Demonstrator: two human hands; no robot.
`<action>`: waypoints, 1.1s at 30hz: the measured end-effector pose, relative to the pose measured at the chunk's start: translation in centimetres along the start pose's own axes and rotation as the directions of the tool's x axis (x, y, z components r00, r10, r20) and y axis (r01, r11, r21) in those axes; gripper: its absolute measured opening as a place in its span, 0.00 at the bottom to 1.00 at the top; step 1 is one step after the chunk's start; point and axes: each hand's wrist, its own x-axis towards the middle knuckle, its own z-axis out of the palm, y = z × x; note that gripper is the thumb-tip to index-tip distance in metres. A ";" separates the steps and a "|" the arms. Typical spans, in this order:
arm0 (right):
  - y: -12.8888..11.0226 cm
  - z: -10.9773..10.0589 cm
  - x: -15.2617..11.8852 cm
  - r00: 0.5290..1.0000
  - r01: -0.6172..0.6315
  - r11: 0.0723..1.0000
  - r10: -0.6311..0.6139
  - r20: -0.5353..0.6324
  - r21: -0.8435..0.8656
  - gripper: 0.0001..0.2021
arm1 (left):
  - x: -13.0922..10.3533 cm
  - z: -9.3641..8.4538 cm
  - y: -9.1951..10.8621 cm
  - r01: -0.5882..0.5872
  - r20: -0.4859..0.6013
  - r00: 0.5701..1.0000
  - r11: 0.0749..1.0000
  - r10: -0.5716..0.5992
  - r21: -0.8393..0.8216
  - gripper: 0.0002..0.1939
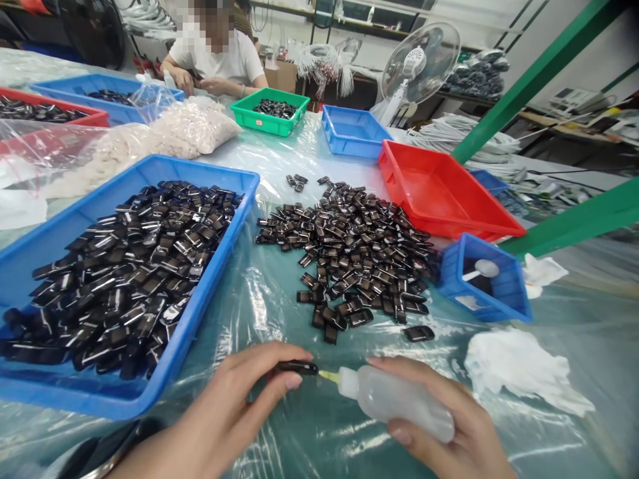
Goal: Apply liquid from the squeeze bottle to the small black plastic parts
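Observation:
Between the thumb and fingers of my left hand (259, 386) is a small glossy black plastic piece (298, 366), its end pointing right. My right hand (449, 416) grips a translucent white squeeze bottle (404, 399), tilted so that its yellowish nozzle tip (328, 376) meets or nearly meets the end of the piece. Whether anything flows from the tip I cannot tell. Beyond my hands lies a heap of similar black pieces (357, 246) on the plastic-covered table (239, 332). Many more fill a large blue tray (200, 326) on the left.
At right stand a small blue bin (486, 283) with a round-headed tool inside, a red tray (449, 189) and crumpled white tissue (524, 369). Farther back are a blue tray (354, 130), a green tray (269, 110) and bagged pale parts (194, 126). A person (219, 60) sits across the table.

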 end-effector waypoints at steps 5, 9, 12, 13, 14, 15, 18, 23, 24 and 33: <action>-0.1 -0.1 0.3 0.999 0.038 0.999 -0.039 0.017 0.017 0.15 | -0.2 -0.2 0.3 -0.061 0.022 0.998 0.998 0.062 -0.026 0.13; -0.2 -0.3 0.7 0.997 0.057 0.997 -0.059 0.055 0.045 0.16 | -0.2 -0.2 0.3 -0.083 0.017 0.996 0.996 0.084 -0.039 0.14; -0.2 -0.5 0.9 0.997 0.055 0.998 -0.058 0.059 0.042 0.16 | -0.3 -0.1 0.2 -0.078 0.019 0.997 0.996 0.078 -0.034 0.16; -0.1 -0.5 0.9 0.996 0.060 0.997 -0.062 0.060 0.044 0.16 | -0.4 -0.1 0.1 -0.077 0.020 0.997 0.997 0.077 -0.032 0.17; -0.1 -0.6 0.9 0.996 0.063 0.997 -0.066 0.063 0.045 0.17 | -0.4 -0.1 0.1 -0.080 0.022 0.996 0.996 0.081 -0.031 0.17; -0.1 -0.6 0.9 0.995 0.066 0.997 -0.069 0.067 0.046 0.17 | -0.4 -0.1 0.1 -0.086 0.021 0.996 0.996 0.087 -0.028 0.17; -0.1 -0.7 1.0 0.994 0.062 0.997 -0.066 0.084 0.046 0.17 | -0.5 -0.1 0.0 -0.099 0.021 0.995 0.995 0.100 -0.018 0.17; -0.3 -0.7 1.0 0.994 0.073 0.996 -0.076 0.083 0.041 0.16 | -0.5 -0.1 -0.1 -0.108 0.019 0.994 0.994 0.108 -0.018 0.18; -0.4 -0.7 1.0 0.994 0.074 0.996 -0.078 0.080 0.048 0.15 | -0.5 -0.1 -0.1 -0.113 0.017 0.993 0.993 0.114 -0.020 0.18; -0.3 -0.7 0.8 0.995 0.048 0.996 -0.055 0.089 0.073 0.14 | -0.5 0.0 -0.1 -0.118 0.007 0.993 0.993 0.118 -0.011 0.17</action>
